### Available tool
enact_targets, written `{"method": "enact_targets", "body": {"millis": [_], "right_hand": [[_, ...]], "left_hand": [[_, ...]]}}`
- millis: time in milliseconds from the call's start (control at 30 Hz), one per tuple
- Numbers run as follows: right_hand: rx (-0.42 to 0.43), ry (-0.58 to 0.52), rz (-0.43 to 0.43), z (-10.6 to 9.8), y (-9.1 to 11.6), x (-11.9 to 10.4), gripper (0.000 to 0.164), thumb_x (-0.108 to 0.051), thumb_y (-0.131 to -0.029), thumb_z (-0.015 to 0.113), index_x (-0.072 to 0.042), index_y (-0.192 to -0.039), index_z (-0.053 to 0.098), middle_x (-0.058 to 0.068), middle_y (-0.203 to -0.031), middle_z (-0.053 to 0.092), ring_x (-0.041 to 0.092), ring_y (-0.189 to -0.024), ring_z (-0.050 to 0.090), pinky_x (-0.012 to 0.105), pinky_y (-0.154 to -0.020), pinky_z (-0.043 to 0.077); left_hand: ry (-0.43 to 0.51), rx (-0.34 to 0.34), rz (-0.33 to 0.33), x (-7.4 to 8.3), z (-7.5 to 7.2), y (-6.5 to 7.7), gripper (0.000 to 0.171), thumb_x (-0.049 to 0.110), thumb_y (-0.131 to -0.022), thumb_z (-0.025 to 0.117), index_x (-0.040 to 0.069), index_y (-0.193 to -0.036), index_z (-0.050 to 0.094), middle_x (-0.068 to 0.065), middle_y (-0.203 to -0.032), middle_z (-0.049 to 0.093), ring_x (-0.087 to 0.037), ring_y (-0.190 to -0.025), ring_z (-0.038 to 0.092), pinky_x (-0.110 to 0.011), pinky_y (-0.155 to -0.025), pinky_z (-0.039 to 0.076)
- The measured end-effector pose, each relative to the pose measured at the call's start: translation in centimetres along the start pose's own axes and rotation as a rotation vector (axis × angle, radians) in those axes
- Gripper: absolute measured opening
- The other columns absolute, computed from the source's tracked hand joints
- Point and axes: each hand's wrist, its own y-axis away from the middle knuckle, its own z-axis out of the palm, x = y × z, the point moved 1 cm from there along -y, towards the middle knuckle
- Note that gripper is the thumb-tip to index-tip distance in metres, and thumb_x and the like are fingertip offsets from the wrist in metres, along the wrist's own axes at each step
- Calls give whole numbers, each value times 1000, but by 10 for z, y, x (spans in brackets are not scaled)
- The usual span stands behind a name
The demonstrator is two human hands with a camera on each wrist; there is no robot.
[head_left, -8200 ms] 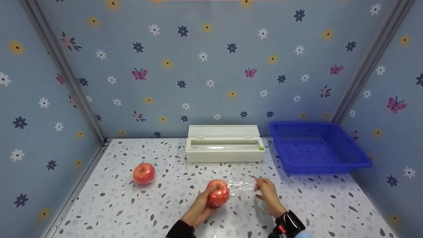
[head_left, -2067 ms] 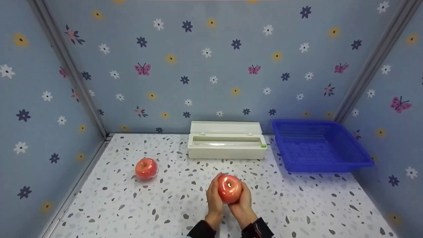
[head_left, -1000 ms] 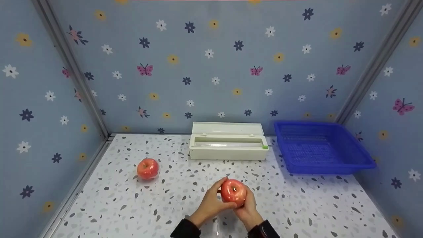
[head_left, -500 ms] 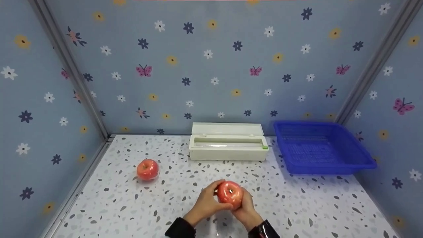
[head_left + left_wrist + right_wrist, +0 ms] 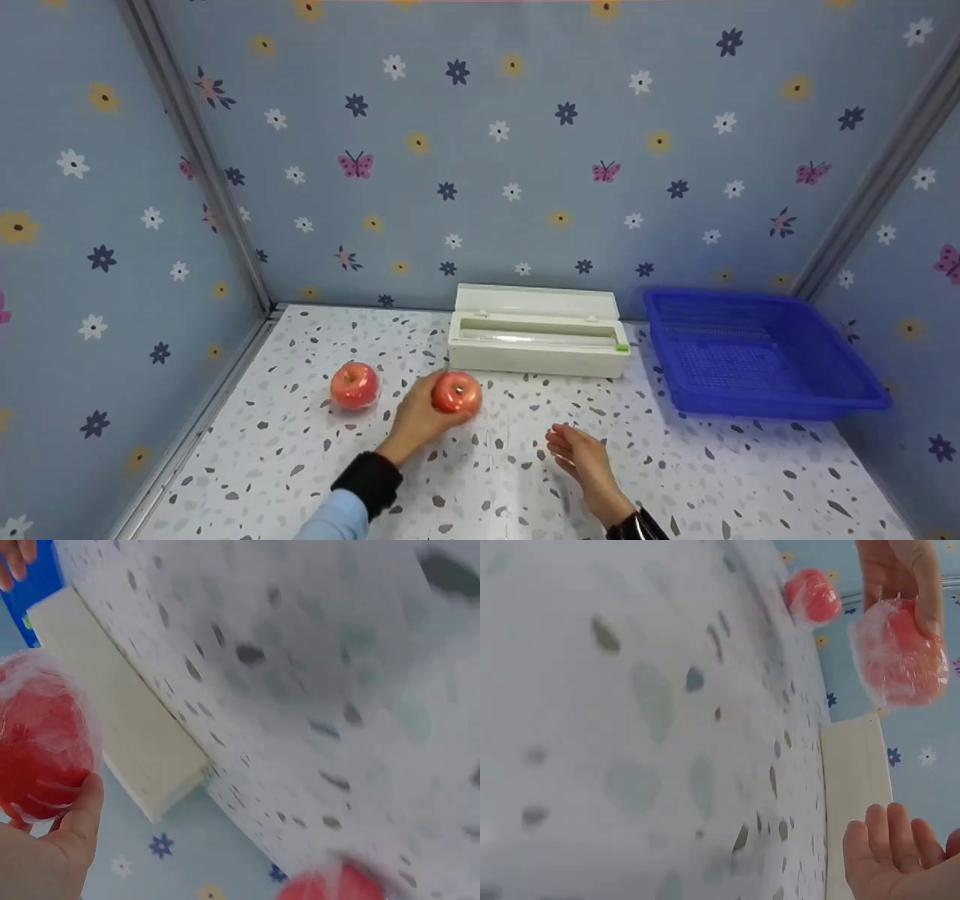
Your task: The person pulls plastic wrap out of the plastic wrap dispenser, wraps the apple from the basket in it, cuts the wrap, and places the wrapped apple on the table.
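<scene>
My left hand (image 5: 418, 414) grips a red apple (image 5: 457, 391) wrapped in clear plastic film, in front of the white box. In the left wrist view the film lies crinkled over the held apple (image 5: 45, 739). The right wrist view shows that same apple (image 5: 901, 652) raised off the table. A second wrapped apple (image 5: 355, 385) rests on the table to the left of my left hand. My right hand (image 5: 589, 465) holds nothing; its fingers are extended and it hovers to the right of the held apple.
A white cling film box (image 5: 536, 356) with its lid up and a roll (image 5: 536, 339) inside stands at the back. Right of it is a blue plastic basket (image 5: 776, 405). The speckled tabletop (image 5: 450, 487) meets flower-patterned walls (image 5: 540, 165) on its back and sides.
Both hands held the apple together; the right hand has let go and moved right. My left hand has carried the apple leftward and away, closer to the second apple. The head view has shifted slightly.
</scene>
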Motion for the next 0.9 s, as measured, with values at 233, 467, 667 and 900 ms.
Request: {"method": "enact_targets", "body": {"millis": [233,467,667,900], "right_hand": [[-15,192,-27,-19,5,5,40,-24,-96,42,7,-118,54,13,-101,67,20,-93,63,44,-91,46],[-71,244,-74,-24,5,0,45,-31,-94,44,7,-116,56,10,-98,68,17,-90,64,42,-88,48],[-89,228,-71,-28,8,2,42,-27,-95,43,8,-114,56,5,-93,68,14,-86,63,40,-86,50],[-85,223,-41,-30,5,5,39,-24,-95,42,7,-112,56,0,-88,67,11,-83,62,37,-83,50]], "left_hand": [[-100,121,-86,-29,-23,-50,79,28,-71,73,4,-136,34,-18,-131,46,-32,-120,44,-46,-102,36],[-142,242,-162,-53,-17,-60,80,32,-76,68,-2,-137,28,-28,-130,41,-41,-118,43,-50,-101,34],[-125,241,-184,-64,-11,-56,78,33,-76,66,-2,-135,29,-28,-130,39,-43,-117,43,-51,-101,34],[-88,204,-238,-69,-6,-57,81,33,-79,63,0,-140,21,-28,-137,31,-43,-125,35,-53,-104,29]]}}
